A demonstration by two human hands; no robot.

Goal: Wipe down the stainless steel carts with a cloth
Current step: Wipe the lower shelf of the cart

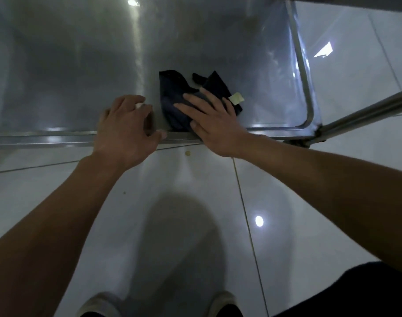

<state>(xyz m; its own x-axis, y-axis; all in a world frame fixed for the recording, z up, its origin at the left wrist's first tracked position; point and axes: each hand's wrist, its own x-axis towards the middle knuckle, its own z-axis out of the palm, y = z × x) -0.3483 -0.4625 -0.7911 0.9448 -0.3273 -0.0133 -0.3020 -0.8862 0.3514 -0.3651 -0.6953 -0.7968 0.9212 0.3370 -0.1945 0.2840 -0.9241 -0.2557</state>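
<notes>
The dark cloth [190, 97] lies crumpled on the cart shelf [69, 65], near its near-right corner, a pale tag at its right edge. My right hand [214, 124] presses it flat with straight, spread fingers. My left hand [126, 129] hovers just left, fingers loosely curled over the shelf's near rim, holding nothing.

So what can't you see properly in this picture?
- Head view: part of the dark cloth lies hidden under the right hand.
- The small white thing at the left hand is blurred and mostly covered by its fingers.
- The cart shelf runs off the left edge.
- The cloth's tag is too small to read.
</notes>
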